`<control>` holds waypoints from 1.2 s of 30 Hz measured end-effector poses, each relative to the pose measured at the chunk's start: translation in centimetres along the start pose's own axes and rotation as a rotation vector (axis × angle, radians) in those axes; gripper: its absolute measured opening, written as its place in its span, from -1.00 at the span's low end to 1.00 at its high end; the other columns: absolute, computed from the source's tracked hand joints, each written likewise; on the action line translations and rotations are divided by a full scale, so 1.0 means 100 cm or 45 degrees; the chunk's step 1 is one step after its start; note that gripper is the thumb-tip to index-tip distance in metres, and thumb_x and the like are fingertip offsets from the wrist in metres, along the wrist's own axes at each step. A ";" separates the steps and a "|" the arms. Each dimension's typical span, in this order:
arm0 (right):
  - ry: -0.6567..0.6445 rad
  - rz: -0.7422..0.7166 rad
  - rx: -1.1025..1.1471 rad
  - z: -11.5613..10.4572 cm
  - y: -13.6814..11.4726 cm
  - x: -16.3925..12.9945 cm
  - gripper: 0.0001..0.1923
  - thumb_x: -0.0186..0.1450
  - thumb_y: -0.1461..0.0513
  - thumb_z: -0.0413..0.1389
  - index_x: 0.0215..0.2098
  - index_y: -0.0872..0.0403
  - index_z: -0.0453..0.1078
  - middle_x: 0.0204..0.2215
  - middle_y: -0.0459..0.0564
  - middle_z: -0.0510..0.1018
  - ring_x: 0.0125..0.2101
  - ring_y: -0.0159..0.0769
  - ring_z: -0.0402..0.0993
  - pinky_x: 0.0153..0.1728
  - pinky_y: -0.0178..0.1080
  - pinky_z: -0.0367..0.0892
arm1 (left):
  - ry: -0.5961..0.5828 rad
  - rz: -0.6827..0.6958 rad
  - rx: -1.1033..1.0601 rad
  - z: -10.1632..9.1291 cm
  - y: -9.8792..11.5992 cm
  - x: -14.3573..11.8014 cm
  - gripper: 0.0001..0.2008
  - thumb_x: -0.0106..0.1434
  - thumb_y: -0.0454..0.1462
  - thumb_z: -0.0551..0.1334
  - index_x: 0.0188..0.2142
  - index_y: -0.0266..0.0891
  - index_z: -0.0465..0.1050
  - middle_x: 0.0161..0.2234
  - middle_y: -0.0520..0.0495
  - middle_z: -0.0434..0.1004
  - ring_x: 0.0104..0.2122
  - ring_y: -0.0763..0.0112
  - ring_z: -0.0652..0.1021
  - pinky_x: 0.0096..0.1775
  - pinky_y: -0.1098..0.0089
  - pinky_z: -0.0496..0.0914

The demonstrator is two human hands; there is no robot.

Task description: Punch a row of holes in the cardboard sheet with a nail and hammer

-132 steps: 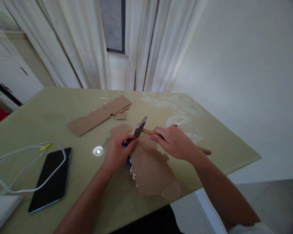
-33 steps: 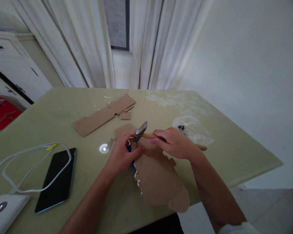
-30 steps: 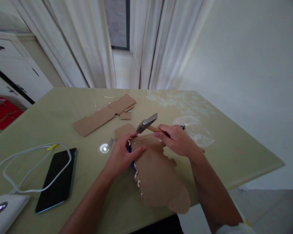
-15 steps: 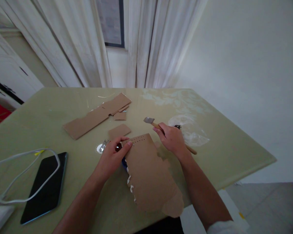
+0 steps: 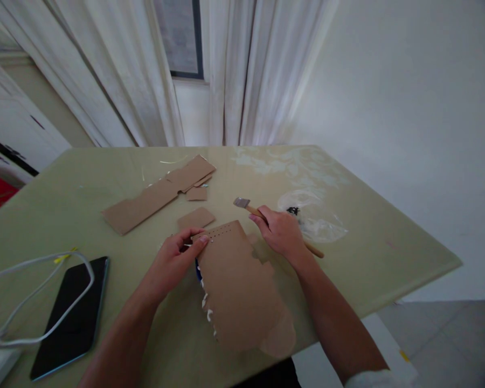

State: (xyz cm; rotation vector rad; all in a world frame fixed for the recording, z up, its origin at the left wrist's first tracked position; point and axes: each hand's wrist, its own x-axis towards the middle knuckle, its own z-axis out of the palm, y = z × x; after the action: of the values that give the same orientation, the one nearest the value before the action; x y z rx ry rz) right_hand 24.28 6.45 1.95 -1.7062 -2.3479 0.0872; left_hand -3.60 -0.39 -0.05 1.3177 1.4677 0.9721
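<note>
A torn sheet of brown cardboard (image 5: 236, 285) lies flat near the front edge of the pale green table (image 5: 84, 205), a short row of small punched holes (image 5: 220, 233) showing along its far end and scraps of white stuck to its ragged left edge. A second ago the hammer (image 5: 267, 220) was raised above that row; now it has come down and away, its metal head lying low over the tabletop at about one o'clock from the sheet, clear of the holes. The right hand (image 5: 281, 237) is closed around the wooden handle close to the head, the handle's tail pointing out past the wrist toward four o'clock. The left hand (image 5: 173, 261) has stayed at the sheet's far left corner, fingers curled with the thumb and forefinger pinching down at the edge beside the holes; whether they hold anything small there cannot be told. The striking appears to have paused, with the sheet pinned and the line of holes left open to view. At eleven o'clock from the sheet lie a small cardboard offcut (image 5: 196, 218) and, farther back, a long cardboard strip (image 5: 157, 193). A crumpled clear plastic bag (image 5: 313, 218) sits just beyond the right hand at two o'clock, and a black phone (image 5: 70, 315) looped by a white cable (image 5: 36, 291) rests well apart at nine o'clock.
</note>
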 end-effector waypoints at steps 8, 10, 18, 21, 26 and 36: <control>0.011 0.008 0.031 0.002 0.002 0.002 -0.48 0.65 -0.10 -0.11 -0.13 0.03 0.52 -0.40 0.01 0.66 -0.44 -0.22 0.48 -0.38 -0.19 -0.02 | 0.013 0.036 0.058 0.002 -0.004 0.002 -0.44 0.33 0.23 0.27 -0.11 -0.16 0.73 -0.17 -0.07 0.76 -0.11 0.07 0.65 -0.08 0.24 0.51; 0.006 0.011 0.025 0.004 0.003 0.002 -0.48 0.65 -0.10 -0.11 -0.13 0.03 0.52 -0.40 0.01 0.66 -0.45 -0.22 0.47 -0.38 -0.19 -0.03 | 0.028 0.033 0.068 0.005 -0.003 0.002 -0.43 0.34 0.24 0.25 -0.10 -0.14 0.74 -0.13 -0.08 0.78 -0.05 0.02 0.66 -0.03 0.19 0.52; 0.004 0.000 0.015 0.005 0.003 0.002 -0.50 0.66 -0.09 -0.10 -0.13 0.03 0.51 -0.40 0.01 0.66 -0.45 -0.22 0.48 -0.37 -0.19 -0.04 | 0.269 0.062 0.120 -0.011 -0.002 0.006 -0.34 0.45 0.23 0.04 0.02 -0.21 0.64 -0.05 -0.25 0.77 -0.09 0.03 0.69 -0.13 0.17 0.54; 0.002 0.000 0.009 0.004 0.003 0.002 -0.51 0.66 -0.08 -0.09 -0.13 0.04 0.51 -0.40 0.01 0.66 -0.45 -0.22 0.48 -0.38 -0.19 -0.04 | 0.510 -0.037 0.695 -0.035 -0.012 0.009 -0.56 0.40 0.07 0.13 -0.13 -0.18 0.60 -0.18 -0.24 0.75 -0.24 0.00 0.67 -0.12 0.11 0.49; 0.006 0.005 0.001 0.005 0.004 0.003 -0.53 0.65 -0.07 -0.09 -0.12 0.03 0.51 -0.41 0.01 0.66 -0.45 -0.23 0.47 -0.38 -0.19 -0.05 | 0.397 -0.246 1.098 -0.061 -0.032 0.008 -0.63 0.37 0.06 0.20 -0.17 -0.16 0.57 -0.12 -0.29 0.75 -0.14 -0.13 0.68 -0.17 0.11 0.44; -0.053 0.016 -0.041 0.006 0.003 0.004 -0.55 0.66 -0.05 -0.08 -0.12 0.03 0.52 -0.37 0.02 0.69 -0.42 -0.21 0.50 -0.39 -0.18 -0.06 | 0.254 -0.252 1.157 -0.059 -0.046 0.011 -0.69 0.39 -0.07 0.14 -0.17 -0.18 0.59 -0.13 -0.30 0.74 -0.11 -0.11 0.69 -0.17 0.15 0.42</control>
State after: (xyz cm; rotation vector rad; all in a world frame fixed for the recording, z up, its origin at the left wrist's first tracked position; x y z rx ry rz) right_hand 24.29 6.92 1.42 -1.7511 -2.3806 0.0879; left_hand -10.58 0.28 -2.90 1.6627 2.2844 0.2813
